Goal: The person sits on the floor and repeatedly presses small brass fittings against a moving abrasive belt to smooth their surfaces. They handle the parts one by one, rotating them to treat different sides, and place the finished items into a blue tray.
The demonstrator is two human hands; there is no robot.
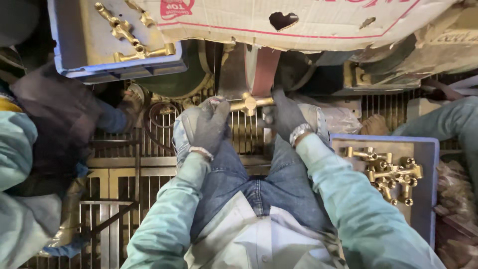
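We are holding one brass fitting (249,103) against the sanding belt (264,69), both gloved hands closed on its ends; our left hand (209,124) is gripping the left arm, our right hand (284,115) the right; more fittings are lying in the right tray (428,149) and the upper-left tray (64,50), so we are judging the batch partway through.
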